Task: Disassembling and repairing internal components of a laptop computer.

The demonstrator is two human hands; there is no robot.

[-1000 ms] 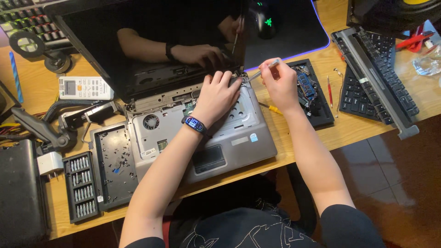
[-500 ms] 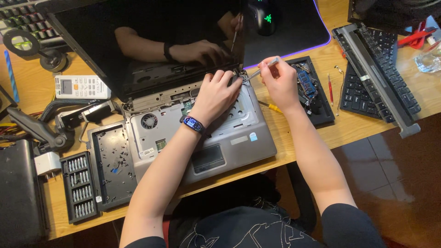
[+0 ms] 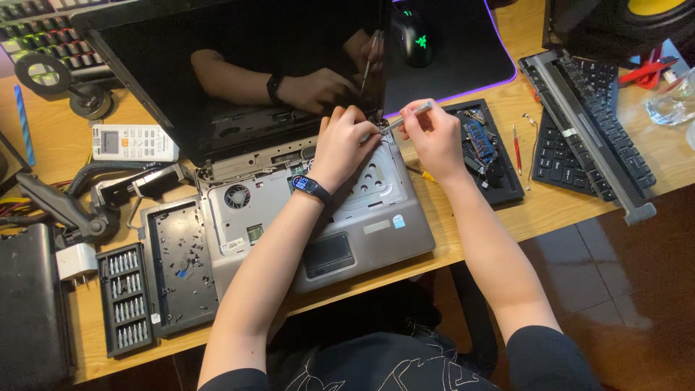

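Note:
A silver laptop (image 3: 376, 224) lies open on the wooden desk, its keyboard removed so the fan and inner metal show. Its dark screen (image 3: 239, 65) leans back. My left hand (image 3: 346, 143), with a dark band on the wrist, rests fingers-down on the chassis by the right hinge. My right hand (image 3: 434, 134) grips a slim silver screwdriver (image 3: 407, 116) whose tip points at that same hinge corner, right beside my left fingertips.
A black parts tray (image 3: 499, 181) sits right of the laptop, a removed keyboard (image 3: 590, 137) further right. Left of the laptop lie a black cover panel (image 3: 177, 268), a bit set (image 3: 127, 300), a white remote (image 3: 134, 143). A mouse (image 3: 414, 29) sits behind.
Both hands stay at the hinge corner with only slight shifts of the screwdriver. The camera view has drifted a little.

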